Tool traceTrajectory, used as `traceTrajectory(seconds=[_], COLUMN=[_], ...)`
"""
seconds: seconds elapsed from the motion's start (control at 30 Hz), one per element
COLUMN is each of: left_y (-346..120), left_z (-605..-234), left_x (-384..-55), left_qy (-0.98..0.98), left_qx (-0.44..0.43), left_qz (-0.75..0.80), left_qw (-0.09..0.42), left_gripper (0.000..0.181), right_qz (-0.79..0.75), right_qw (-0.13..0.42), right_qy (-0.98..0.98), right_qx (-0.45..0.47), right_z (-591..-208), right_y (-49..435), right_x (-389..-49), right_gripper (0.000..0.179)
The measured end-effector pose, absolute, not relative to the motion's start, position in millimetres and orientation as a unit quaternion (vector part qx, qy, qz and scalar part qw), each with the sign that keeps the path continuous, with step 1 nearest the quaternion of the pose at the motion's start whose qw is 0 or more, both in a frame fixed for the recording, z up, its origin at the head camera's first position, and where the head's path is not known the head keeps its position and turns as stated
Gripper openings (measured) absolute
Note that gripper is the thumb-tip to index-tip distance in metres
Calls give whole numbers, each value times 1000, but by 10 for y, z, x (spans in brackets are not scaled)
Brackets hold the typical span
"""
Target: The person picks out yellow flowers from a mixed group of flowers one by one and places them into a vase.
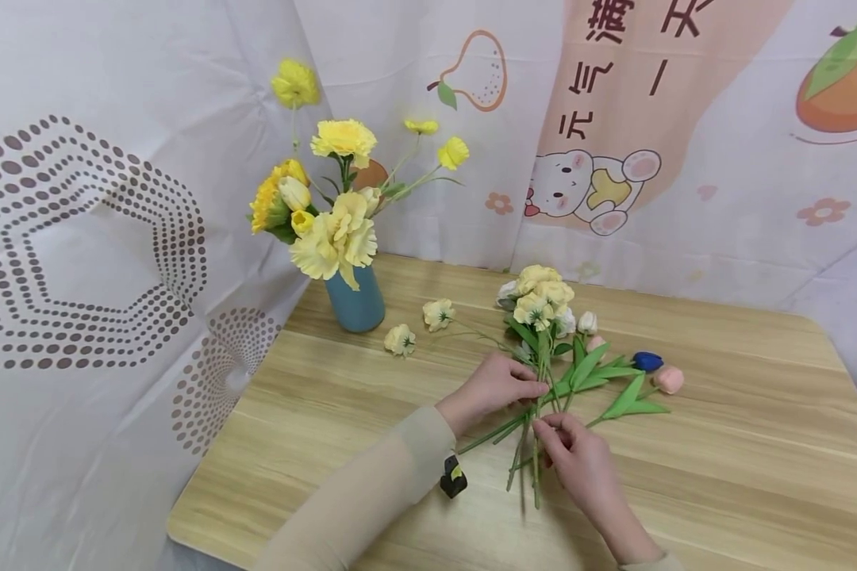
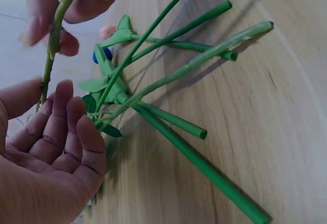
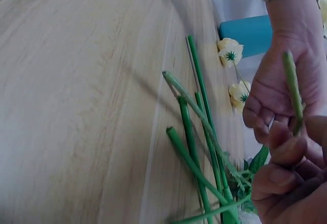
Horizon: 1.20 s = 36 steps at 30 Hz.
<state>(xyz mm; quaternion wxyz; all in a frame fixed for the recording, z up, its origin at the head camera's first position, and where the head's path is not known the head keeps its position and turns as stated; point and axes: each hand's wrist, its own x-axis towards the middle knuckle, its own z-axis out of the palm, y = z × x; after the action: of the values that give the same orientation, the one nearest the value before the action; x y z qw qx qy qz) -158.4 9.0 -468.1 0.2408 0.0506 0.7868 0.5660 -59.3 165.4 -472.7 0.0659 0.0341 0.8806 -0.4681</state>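
Observation:
My left hand (image 1: 496,388) pinches the green stem (image 2: 53,42) of a cream artificial flower spray (image 1: 540,292) between thumb and fingers. Lower on that same stem, the thumb and fingertips of my right hand (image 1: 582,460) pinch it too, its cut end sticking out past them in the right wrist view. Under and beside the hands lie more artificial flowers: a blue tulip (image 1: 647,362), a pink tulip (image 1: 668,380) and a white bud (image 1: 587,322). Their thick green stems (image 2: 199,168) cross on the tabletop, pointing toward me.
A blue vase (image 1: 359,301) full of yellow flowers (image 1: 343,141) stands at the back left of the wooden table (image 1: 743,381). Between vase and hands lie two cream blossoms (image 1: 439,315) on thin stems. Printed cloth (image 1: 414,214) hangs behind the table and along its left side.

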Motion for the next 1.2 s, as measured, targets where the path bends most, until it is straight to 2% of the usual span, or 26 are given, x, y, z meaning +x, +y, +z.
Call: traceTrajectory(seconds=[0.13,0.3,0.37,0.47,0.53,0.63,0.87,1.03,1.2], left_y=[62,5,-21,-54,-76,-118,-314,-462,-575], left_z=[-4712,-4754,-4764,-4766,-4754,-4712,-4488,-4306,-4142], left_x=[-1565,-1534,-1522,-1516,-1512,-1502,-1443,-1408,-1378], left_qy=[784,752,736,754,785,844,911,961,972], left_qx=[32,14,12,21,33,61,103,164,197], left_qz=[570,598,611,593,561,488,374,218,109], left_qw=[244,278,292,282,260,212,141,39,-71], left_gripper=[21,20,15,8,8,12,8,9,5], right_qz=[-474,-445,-413,-338,-286,-237,-182,-163,-176], right_qw=[79,72,45,-24,-58,-52,5,83,142], right_qy=[877,892,909,941,956,970,983,983,974], right_qx=[31,36,34,19,9,-7,-28,-17,0], right_z=[-4759,-4792,-4818,-4883,-4932,-5010,-5236,-5288,-5271], right_y=[1778,2073,2237,2515,2699,2949,3295,3327,3319], right_x=[-584,-589,-592,-603,-613,-621,-540,-524,-529], right_gripper=[31,27,25,20,20,29,65,87,95])
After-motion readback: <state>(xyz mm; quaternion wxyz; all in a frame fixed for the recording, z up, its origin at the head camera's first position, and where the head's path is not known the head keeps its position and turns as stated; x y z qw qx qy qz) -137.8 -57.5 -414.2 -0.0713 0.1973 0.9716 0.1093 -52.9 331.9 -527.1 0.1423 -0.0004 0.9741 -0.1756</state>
